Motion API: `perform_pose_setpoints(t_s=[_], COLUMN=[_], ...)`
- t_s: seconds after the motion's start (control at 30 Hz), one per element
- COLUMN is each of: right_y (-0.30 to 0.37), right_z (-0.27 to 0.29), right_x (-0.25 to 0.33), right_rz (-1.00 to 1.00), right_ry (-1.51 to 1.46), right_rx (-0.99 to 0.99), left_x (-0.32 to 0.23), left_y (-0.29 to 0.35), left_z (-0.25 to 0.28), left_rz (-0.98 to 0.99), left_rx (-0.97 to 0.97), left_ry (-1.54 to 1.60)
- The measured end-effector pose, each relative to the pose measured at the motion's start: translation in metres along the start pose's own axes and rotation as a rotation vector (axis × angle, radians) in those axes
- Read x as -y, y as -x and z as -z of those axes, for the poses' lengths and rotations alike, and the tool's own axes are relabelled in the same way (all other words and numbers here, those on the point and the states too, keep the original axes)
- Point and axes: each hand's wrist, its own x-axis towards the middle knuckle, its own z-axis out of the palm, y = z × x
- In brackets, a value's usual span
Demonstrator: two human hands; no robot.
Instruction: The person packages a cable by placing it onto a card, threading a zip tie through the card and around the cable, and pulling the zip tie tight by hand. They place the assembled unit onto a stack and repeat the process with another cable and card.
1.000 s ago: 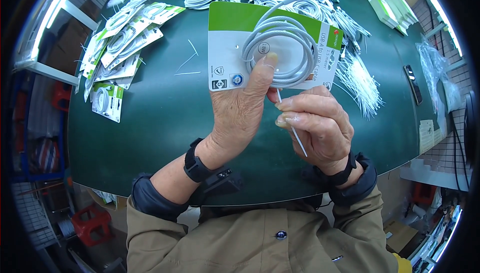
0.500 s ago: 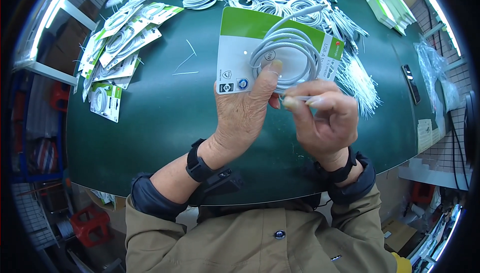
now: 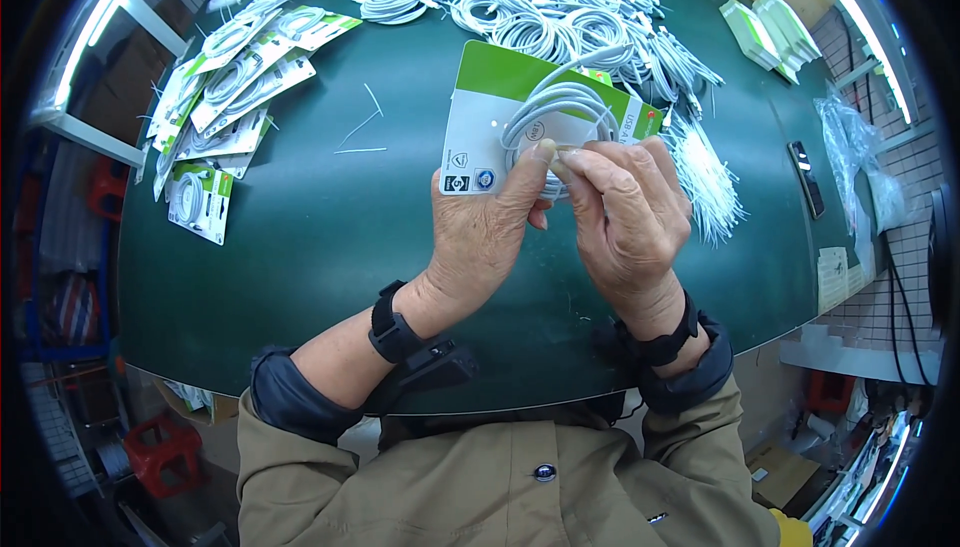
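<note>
Left hand (image 3: 490, 232) grips a flat green-and-white printed cardboard card (image 3: 475, 122): thumb on the front face at the coil, other fingers mostly hidden behind. The card is up off the table, roughly mid-view, tilted down to the right. A coiled light-grey braided cable (image 3: 560, 97) lies against its face, one end sticking out past the upper right.

Right hand (image 3: 637, 212): thumb and fingertips pinched together at the coil, right by the left thumb. Can't tell what's between them, too small and covered. It also hides the card's lower right.

Dark green table (image 3: 300, 267) underneath. Far side: heap of loose light-grey coiled cables (image 3: 560, 7). Bundle of thin white strips (image 3: 708, 182) just right of the right hand. A few loose thin white pieces (image 3: 362, 151) left of the card, well apart.

Left: overlapping pile of carded cable coils (image 3: 235, 77). Far right: green-and-white stacks of cards (image 3: 765, 32), black slim handheld device (image 3: 806, 180), crumpled clear plastic bag (image 3: 850, 137).
</note>
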Motion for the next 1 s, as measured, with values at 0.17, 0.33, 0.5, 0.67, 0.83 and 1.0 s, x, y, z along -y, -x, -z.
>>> perform_pose_setpoints(t_s=[0.17,0.33,0.5,0.67,0.83,1.0], right_y=[-0.003,0.001,0.002,0.003,-0.001,0.004], right_z=[0.0,-0.004,-0.001,0.007,0.013,0.012], right_x=[0.0,-0.004,-0.009,0.002,0.006,0.004], right_rz=[0.043,0.064,0.126,0.11,0.16,0.148], right_ry=[0.084,0.09,0.051,0.014,0.011,-0.026], right_rx=[0.003,0.015,0.062,0.064,0.035,0.04], left_x=[0.0,0.003,0.002,0.0,-0.004,-0.003], left_y=[-0.002,-0.003,-0.004,-0.003,-0.001,-0.001], left_z=[0.005,0.006,0.006,0.007,0.006,0.005], left_rz=[0.011,0.023,0.037,0.007,-0.085,-0.194], left_rx=[0.019,0.019,0.036,0.072,0.104,0.086], left_ry=[-0.008,-0.012,-0.007,0.001,-0.015,-0.088])
